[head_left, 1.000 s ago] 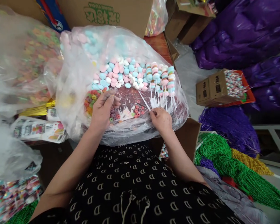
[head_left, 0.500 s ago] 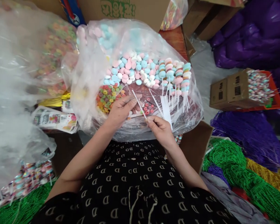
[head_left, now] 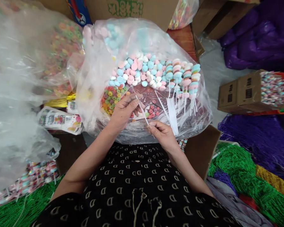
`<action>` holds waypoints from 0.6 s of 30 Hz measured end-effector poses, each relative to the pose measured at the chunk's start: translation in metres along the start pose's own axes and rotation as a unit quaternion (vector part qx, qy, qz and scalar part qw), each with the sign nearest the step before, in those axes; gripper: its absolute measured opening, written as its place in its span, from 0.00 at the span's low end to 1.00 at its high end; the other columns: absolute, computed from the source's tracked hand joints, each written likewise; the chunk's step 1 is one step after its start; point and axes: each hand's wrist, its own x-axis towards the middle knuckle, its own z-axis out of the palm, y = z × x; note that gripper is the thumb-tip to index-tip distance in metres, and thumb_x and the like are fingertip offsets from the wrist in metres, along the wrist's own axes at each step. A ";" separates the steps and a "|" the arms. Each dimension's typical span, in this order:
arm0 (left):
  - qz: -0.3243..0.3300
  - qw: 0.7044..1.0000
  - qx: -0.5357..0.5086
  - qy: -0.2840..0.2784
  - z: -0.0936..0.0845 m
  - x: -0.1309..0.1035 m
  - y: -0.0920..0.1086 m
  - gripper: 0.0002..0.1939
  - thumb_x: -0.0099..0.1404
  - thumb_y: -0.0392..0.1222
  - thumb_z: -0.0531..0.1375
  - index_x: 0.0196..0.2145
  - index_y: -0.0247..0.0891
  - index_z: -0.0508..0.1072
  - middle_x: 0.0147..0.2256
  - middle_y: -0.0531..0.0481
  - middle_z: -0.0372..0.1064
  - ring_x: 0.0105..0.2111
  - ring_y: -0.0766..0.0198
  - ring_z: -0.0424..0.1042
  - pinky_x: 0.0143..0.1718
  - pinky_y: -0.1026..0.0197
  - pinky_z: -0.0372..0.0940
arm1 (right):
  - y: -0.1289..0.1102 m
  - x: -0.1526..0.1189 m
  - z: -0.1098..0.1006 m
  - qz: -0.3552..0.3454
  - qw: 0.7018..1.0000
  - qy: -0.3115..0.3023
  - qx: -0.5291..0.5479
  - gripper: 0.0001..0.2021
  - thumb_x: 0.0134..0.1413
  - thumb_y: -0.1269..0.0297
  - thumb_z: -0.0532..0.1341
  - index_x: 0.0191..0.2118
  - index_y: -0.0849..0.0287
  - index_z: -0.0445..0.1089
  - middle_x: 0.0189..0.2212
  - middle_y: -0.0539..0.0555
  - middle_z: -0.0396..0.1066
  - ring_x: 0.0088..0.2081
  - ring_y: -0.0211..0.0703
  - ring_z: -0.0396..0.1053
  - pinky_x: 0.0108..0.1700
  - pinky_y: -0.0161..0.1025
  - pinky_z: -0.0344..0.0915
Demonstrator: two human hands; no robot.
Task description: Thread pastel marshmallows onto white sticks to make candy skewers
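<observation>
My right hand (head_left: 162, 132) is closed, pinching the lower end of a thin white stick (head_left: 143, 111) between thumb and fingers. The stick slants up and left, its upper end at the fingertips of my left hand (head_left: 123, 110). That hand is curled shut; whatever its fingers hold is hidden. Below and around my hands lie small ring candies (head_left: 109, 97), multicoloured at left, and a few red ones (head_left: 154, 110) between the hands. Behind them is a heap of pink, blue and white candy discs (head_left: 138, 69). Skewered candy sticks (head_left: 194, 80) lie at right.
A clear plastic bag (head_left: 137, 138) spreads under the candies. Loose white sticks (head_left: 172, 118) lie right of my hands. Printed cards (head_left: 59, 119) sit at left beside a large bag of rings (head_left: 66, 41). Cardboard boxes (head_left: 241, 94) and green cords (head_left: 236, 160) are at right.
The view has shifted slightly, so the scene sits further right. The stick's upper end, which stuck out past my left thumb, now sits lower, close to the left fingertips.
</observation>
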 end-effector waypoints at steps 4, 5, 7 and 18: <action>-0.016 0.999 -0.026 -0.020 -0.002 0.002 -0.004 0.08 0.66 0.46 0.72 0.38 0.42 0.79 0.27 0.53 0.77 0.23 0.67 0.73 0.25 0.64 0.67 | -0.004 0.003 0.002 0.053 0.994 -0.013 0.094 0.19 0.56 0.42 0.72 0.35 0.54 0.77 0.22 0.45 0.68 0.23 0.36 0.60 0.27 0.36 0.59; -0.025 0.999 -0.033 -0.015 -0.002 0.003 -0.005 0.08 0.67 0.45 0.71 0.39 0.42 0.79 0.28 0.53 0.77 0.24 0.67 0.73 0.25 0.64 0.68 | -0.006 0.004 0.002 0.068 0.990 -0.014 0.120 0.20 0.56 0.41 0.72 0.37 0.53 0.78 0.21 0.45 0.68 0.22 0.36 0.59 0.25 0.36 0.58; -0.037 0.998 -0.051 0.008 -0.004 0.006 -0.006 0.08 0.67 0.45 0.71 0.39 0.42 0.78 0.28 0.53 0.78 0.24 0.67 0.74 0.25 0.63 0.69 | -0.012 0.006 0.003 0.085 0.983 -0.013 0.165 0.21 0.56 0.40 0.71 0.43 0.52 0.79 0.20 0.44 0.68 0.20 0.35 0.58 0.23 0.35 0.56; -0.042 0.994 -0.080 0.069 -0.018 0.016 -0.008 0.07 0.69 0.44 0.70 0.40 0.41 0.78 0.34 0.51 0.79 0.29 0.66 0.77 0.31 0.61 0.73 | -0.026 0.019 0.016 0.060 0.972 0.022 0.225 0.17 0.52 0.44 0.74 0.41 0.50 0.79 0.29 0.47 0.77 0.25 0.36 0.67 0.26 0.37 0.66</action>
